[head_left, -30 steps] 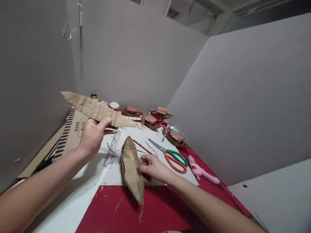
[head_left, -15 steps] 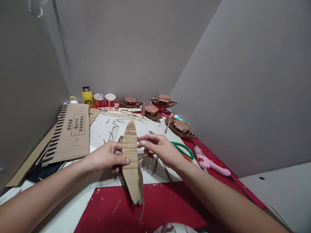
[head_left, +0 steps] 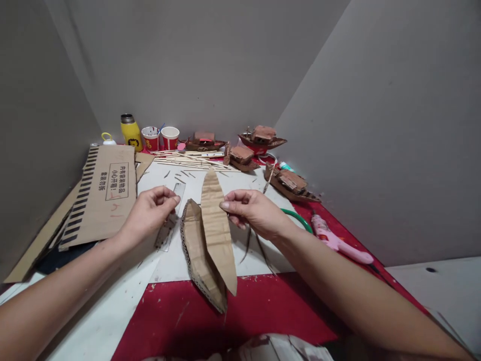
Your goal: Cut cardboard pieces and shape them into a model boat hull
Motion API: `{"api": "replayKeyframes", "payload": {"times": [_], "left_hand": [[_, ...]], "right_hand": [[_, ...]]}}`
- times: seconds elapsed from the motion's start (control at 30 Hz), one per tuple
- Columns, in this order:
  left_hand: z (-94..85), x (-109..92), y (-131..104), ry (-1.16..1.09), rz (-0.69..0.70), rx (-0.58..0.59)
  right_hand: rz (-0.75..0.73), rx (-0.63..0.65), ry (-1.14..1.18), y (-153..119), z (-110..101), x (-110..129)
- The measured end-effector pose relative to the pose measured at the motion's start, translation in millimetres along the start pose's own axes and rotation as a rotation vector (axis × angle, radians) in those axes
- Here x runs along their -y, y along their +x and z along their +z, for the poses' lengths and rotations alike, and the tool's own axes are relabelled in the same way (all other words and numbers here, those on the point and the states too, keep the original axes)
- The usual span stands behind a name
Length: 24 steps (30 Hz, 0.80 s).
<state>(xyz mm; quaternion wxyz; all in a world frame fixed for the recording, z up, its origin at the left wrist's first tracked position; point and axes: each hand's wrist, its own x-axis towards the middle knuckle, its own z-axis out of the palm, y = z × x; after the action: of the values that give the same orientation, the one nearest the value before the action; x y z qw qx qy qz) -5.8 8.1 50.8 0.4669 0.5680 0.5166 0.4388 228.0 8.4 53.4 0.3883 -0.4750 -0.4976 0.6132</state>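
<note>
The hull (head_left: 194, 235) spans the sheet's (head_left: 167, 268) near edge on the table (head_left: 176, 326). The flat piece (head_left: 218, 228) overlaps the hull's right side in view. Just left of the hull, the ruler (head_left: 163, 239) lies on the sheet; farther left is the panel (head_left: 107, 220). Behind the hull come the sticks (head_left: 195, 161), then the two cups (head_left: 170, 139) and, left of them, the bottle (head_left: 131, 136). Four model boats (head_left: 291, 183) sit behind and right of the hull. Well right of it, the scissors (head_left: 300, 218) lie nearer than the glue gun (head_left: 338, 242).
</note>
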Motion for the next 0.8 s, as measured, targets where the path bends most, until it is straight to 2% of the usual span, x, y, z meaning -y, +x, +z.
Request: {"api": "replayKeyframes", "payload": {"times": [0.13, 0.2, 0.27, 0.37, 0.4, 0.43, 0.47, 0.5, 0.6, 0.63, 0.7, 0.73, 0.8], "left_hand": [[-1.4, -6, -2, -0.032, 0.169, -0.131], [-2.8, -16, -8, 0.014, 0.274, -0.124], [-4.6, -26, -15, 0.126, 0.285, 0.007], [-6.0, -32, -25, 0.212, 0.103, 0.405], [-6.1, -32, -27, 0.194, 0.027, 0.497], [-5.9, -31, -28, 0.16, -0.039, 0.532], [-5.7, -30, -29, 0.12, -0.09, 0.51], [-5.4, -29, -28, 0.08, -0.125, 0.44], [-2.9, -27, -24, -0.071, -0.139, 0.182], [-0.9, -27, -23, -0.131, -0.14, 0.126], [5.6, -26, -24, -0.252, -0.161, 0.082], [10.0, -25, -26, -0.298, -0.186, 0.09], [19.9, -21, -33, -0.347, -0.252, 0.138]], "right_hand": [[0.025, 0.154, -0.188, -3, 2, 8], [-0.005, 0.289, -0.351, -5, 7, 17], [-0.082, 0.415, -0.525, -7, 13, 28], [-0.199, 0.543, -0.699, -7, 17, 45], [-0.221, 0.552, -0.709, -5, 15, 50], [-0.238, 0.521, -0.695, -3, 11, 53], [-0.261, 0.435, -0.651, 0, 4, 55], [-0.292, 0.286, -0.574, 4, -5, 56], [-0.409, -0.338, -0.181, 12, -35, 48], [-0.412, -0.402, -0.136, 13, -42, 42], [-0.354, -0.418, -0.101, 10, -47, 27], [-0.269, -0.371, -0.043, 7, -44, 19], [-0.212, -0.281, -0.025, -1, -29, 5]]}}
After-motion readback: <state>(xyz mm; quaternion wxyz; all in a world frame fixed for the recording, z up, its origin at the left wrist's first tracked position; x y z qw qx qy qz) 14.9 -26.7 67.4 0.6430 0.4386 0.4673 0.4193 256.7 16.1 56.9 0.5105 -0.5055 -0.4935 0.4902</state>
